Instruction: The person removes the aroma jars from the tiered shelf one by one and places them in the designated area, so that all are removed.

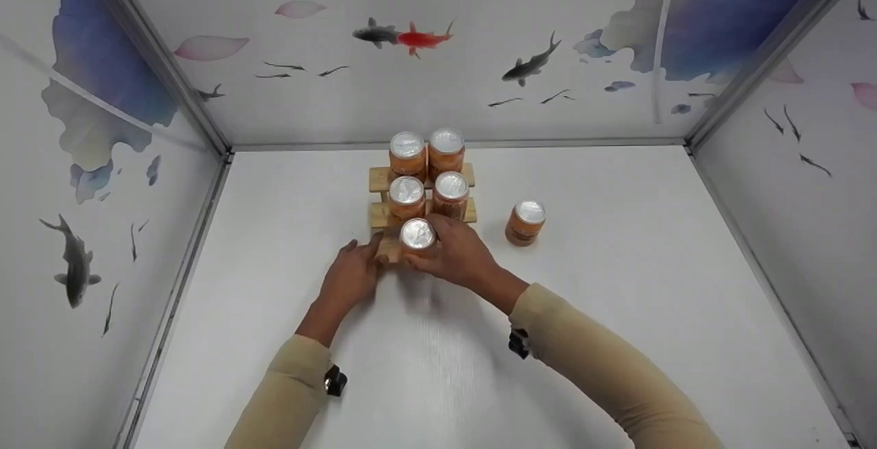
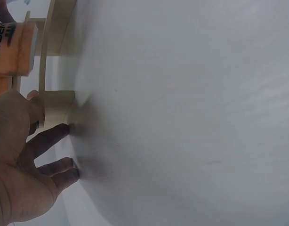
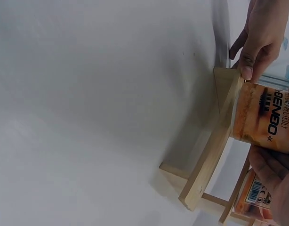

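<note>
A stepped wooden rack (image 1: 389, 249) stands toward the back of the white table. My right hand (image 1: 460, 251) grips an orange-labelled jar (image 1: 418, 234) with a silver lid, upright at the lowest step; its base meets the shelf board (image 3: 211, 157) in the right wrist view. At that step's left end is my left hand (image 1: 351, 275). In the left wrist view its thumb and forefinger pinch the rack's end (image 2: 57, 104), the other fingers spread near the tabletop. Two like jars (image 1: 407, 192) stand on the middle step, and two more (image 1: 447, 144) on the top one.
One more orange jar (image 1: 525, 223) stands alone on the table (image 1: 616, 264), right of the rack. White panels (image 1: 466, 99) printed with fish and leaves rise at the back and both sides.
</note>
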The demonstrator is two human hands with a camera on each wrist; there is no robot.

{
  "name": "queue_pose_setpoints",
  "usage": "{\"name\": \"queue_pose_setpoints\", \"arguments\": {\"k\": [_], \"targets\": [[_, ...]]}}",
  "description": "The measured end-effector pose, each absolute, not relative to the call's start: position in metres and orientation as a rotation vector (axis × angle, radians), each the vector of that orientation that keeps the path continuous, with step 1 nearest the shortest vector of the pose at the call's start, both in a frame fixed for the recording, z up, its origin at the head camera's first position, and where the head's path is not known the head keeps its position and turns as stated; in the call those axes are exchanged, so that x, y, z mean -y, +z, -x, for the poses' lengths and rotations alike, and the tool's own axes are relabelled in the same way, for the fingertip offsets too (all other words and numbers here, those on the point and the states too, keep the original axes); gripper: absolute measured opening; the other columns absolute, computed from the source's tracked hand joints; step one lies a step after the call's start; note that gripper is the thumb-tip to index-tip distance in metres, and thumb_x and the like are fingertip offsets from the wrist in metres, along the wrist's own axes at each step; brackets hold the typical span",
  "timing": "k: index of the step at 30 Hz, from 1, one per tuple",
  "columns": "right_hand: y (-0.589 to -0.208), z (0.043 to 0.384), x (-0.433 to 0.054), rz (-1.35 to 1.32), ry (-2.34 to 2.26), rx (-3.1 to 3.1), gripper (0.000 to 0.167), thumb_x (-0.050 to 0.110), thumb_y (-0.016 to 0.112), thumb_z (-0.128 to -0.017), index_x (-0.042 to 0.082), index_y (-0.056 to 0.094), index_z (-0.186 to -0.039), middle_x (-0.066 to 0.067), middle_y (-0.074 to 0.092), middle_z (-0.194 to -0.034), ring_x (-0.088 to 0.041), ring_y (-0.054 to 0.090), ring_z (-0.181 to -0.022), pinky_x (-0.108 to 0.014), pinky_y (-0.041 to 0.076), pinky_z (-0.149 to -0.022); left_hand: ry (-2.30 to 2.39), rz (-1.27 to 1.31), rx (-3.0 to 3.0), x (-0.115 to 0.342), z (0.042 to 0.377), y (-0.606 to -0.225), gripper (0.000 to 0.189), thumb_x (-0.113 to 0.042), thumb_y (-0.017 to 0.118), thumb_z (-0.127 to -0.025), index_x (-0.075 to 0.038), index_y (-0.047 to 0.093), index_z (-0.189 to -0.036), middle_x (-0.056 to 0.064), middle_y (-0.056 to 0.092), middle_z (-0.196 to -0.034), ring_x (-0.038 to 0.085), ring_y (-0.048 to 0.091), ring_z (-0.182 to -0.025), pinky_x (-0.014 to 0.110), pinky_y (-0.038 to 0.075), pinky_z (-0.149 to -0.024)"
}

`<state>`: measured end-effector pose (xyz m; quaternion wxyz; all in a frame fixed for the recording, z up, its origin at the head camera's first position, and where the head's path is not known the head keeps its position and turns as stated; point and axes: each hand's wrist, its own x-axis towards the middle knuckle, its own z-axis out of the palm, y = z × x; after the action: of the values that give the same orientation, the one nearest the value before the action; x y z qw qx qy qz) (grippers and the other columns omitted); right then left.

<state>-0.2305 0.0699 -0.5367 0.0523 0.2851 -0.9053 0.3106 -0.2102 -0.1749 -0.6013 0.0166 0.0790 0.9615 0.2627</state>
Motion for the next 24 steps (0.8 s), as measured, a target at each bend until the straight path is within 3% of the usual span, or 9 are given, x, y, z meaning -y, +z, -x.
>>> {"name": "queue_pose_setpoints", "arguments": {"k": [3, 6, 9, 13, 24], "targets": [[-0.535, 0.230, -0.078, -0.859, 0.943, 2.748, 0.066, 0.040, 0.093, -0.091, 0.003, 0.063, -0.136, -0.017, 0.078, -0.124, -0.034, 0.078, -0.111, -0.054, 0.065, -0.094, 0.844, -0.359, -3.074, 0.183, 0.220, -0.628, 0.052, -0.036, 0.056, -0.117, -0.006, 0.058, -0.159, 0.025, 0.079, -0.127, 0.055, 0.063, -0.139, 0.064, 0.052, -0.118], [-0.534, 0.230, -0.089, -0.848, 0.942, 2.747, 0.067, 0.040, 0.093, -0.091, 0.003, 0.062, -0.138, -0.017, 0.078, -0.124, -0.034, 0.079, -0.109, -0.053, 0.065, -0.092, 0.885, -0.405, -3.094, 0.185, 0.220, -0.630, 0.051, -0.036, 0.056, -0.117, -0.005, 0.060, -0.157, 0.026, 0.080, -0.122, 0.057, 0.065, -0.135, 0.065, 0.051, -0.117], [-0.535, 0.230, -0.100, -0.838, 0.935, 2.759, 0.067, 0.041, 0.092, -0.092, 0.004, 0.062, -0.139, -0.015, 0.078, -0.124, -0.033, 0.078, -0.109, -0.053, 0.065, -0.092, 0.908, -0.309, -3.009, 0.179, 0.212, -0.610, 0.053, -0.035, 0.057, -0.117, -0.004, 0.057, -0.160, 0.028, 0.076, -0.135, 0.060, 0.058, -0.143, 0.068, 0.048, -0.120], [-0.536, 0.230, -0.117, -0.828, 0.949, 2.761, 0.067, 0.042, 0.092, -0.092, 0.005, 0.063, -0.140, -0.014, 0.078, -0.129, -0.030, 0.078, -0.111, -0.050, 0.065, -0.092, 0.858, -0.191, -2.924, 0.174, 0.209, -0.599, 0.056, -0.036, 0.055, -0.118, -0.007, 0.051, -0.166, 0.024, 0.069, -0.150, 0.055, 0.049, -0.154, 0.065, 0.043, -0.127], [-0.537, 0.227, -0.158, -0.781, 0.937, 2.745, 0.065, 0.038, 0.095, -0.088, 0.004, 0.067, -0.136, -0.010, 0.079, -0.122, -0.024, 0.075, -0.102, -0.046, 0.064, -0.086, 0.828, -0.174, -2.911, 0.175, 0.211, -0.597, 0.057, -0.037, 0.053, -0.118, -0.013, 0.046, -0.170, 0.021, 0.067, -0.154, 0.054, 0.049, -0.155, 0.065, 0.045, -0.125]]}}
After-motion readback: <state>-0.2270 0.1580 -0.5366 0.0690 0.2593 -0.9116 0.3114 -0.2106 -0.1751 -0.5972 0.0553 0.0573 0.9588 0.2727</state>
